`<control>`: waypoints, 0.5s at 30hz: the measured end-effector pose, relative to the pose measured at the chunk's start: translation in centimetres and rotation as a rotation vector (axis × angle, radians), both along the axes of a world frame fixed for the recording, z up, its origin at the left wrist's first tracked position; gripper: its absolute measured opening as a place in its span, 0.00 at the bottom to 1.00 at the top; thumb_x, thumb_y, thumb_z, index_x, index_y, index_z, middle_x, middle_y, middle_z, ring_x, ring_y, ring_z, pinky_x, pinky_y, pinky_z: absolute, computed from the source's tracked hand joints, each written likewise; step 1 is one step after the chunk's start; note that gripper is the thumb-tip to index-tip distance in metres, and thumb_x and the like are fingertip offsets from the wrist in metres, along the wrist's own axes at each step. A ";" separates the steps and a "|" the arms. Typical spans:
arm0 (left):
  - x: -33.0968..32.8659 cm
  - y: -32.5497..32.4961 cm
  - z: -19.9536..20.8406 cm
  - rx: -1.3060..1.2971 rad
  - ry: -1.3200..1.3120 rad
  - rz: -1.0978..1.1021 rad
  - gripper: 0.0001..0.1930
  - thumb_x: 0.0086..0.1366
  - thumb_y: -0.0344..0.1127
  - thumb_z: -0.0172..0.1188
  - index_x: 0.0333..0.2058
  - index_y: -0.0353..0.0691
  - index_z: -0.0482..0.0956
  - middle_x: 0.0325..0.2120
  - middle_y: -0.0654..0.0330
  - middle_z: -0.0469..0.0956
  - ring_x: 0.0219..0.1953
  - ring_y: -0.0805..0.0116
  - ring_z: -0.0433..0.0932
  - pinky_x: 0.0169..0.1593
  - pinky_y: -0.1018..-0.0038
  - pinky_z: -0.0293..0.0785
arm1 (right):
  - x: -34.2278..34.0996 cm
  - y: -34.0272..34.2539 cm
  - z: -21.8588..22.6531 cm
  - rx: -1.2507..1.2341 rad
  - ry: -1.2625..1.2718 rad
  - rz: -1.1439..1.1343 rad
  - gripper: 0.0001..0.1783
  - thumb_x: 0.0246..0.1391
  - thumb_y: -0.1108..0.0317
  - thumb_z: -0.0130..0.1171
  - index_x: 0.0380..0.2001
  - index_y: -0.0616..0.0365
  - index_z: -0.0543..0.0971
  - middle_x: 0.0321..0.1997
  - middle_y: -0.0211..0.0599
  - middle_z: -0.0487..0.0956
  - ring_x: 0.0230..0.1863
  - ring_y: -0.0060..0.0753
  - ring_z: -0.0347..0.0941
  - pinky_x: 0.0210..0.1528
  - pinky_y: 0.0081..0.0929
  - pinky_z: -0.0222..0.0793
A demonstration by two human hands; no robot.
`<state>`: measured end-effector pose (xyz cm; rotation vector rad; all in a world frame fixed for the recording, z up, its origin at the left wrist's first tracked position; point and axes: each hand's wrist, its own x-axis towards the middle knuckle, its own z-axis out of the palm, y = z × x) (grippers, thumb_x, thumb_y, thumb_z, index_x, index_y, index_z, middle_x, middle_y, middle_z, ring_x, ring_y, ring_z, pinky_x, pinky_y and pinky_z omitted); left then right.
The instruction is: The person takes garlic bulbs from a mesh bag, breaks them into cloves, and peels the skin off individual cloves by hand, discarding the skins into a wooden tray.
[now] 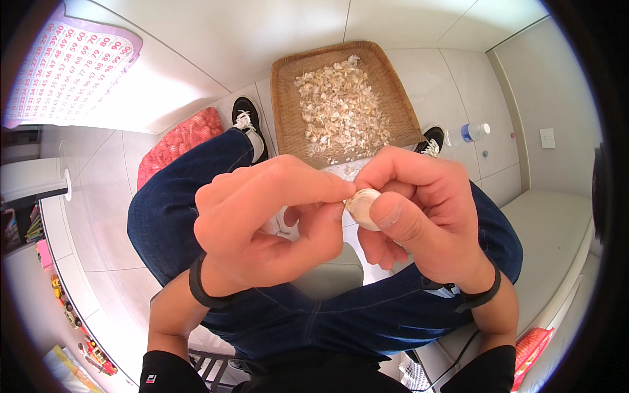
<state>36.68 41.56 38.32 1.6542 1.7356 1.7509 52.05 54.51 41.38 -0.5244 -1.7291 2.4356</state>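
Observation:
A pale garlic clove [364, 208] with a brownish end is held up between my two hands, above my lap. My right hand [422, 213] grips it with the thumb across its face and the fingers curled behind. Thumb and forefinger of my left hand [272, 219] are pinched together at the clove's brownish end; any bit of skin between them is too small to make out. Beyond my hands, a shallow woven basket [286, 111] lies on the floor between my feet. A heap of loose garlic skins and pieces [344, 108] covers its middle.
A red net bag [180, 144], apparently of garlic, lies by my left foot. Near my right foot are a clear plastic bottle [473, 132] and a small cap [485, 154]. A pale bench [547, 226] runs along the right, with a red packet [532, 350] beside it. Toy vehicles [69, 311] line the left shelf.

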 end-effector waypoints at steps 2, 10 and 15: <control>0.0 0.0 0.0 -0.004 -0.004 0.007 0.12 0.46 0.16 0.62 0.32 0.35 0.83 0.16 0.66 0.77 0.15 0.83 0.72 0.19 0.85 0.62 | -0.1 0.0 0.0 -0.006 -0.011 0.014 0.17 0.67 0.59 0.56 0.38 0.65 0.74 0.18 0.34 0.77 0.16 0.13 0.68 0.16 0.13 0.57; 0.2 -0.1 0.0 -0.091 -0.137 -0.022 0.10 0.47 0.17 0.62 0.29 0.36 0.82 0.15 0.66 0.78 0.16 0.83 0.76 0.21 0.87 0.66 | 0.0 -0.2 0.6 0.121 -0.056 -0.032 0.13 0.62 0.65 0.63 0.37 0.64 0.73 0.20 0.34 0.79 0.18 0.14 0.71 0.19 0.12 0.62; 0.0 -0.2 -0.2 -0.011 -0.055 -0.020 0.11 0.47 0.18 0.63 0.31 0.36 0.84 0.16 0.66 0.79 0.15 0.81 0.76 0.21 0.85 0.68 | 0.3 0.0 -0.8 0.580 0.195 -0.039 0.21 0.49 0.61 0.76 0.36 0.65 0.76 0.24 0.33 0.82 0.24 0.17 0.78 0.25 0.13 0.71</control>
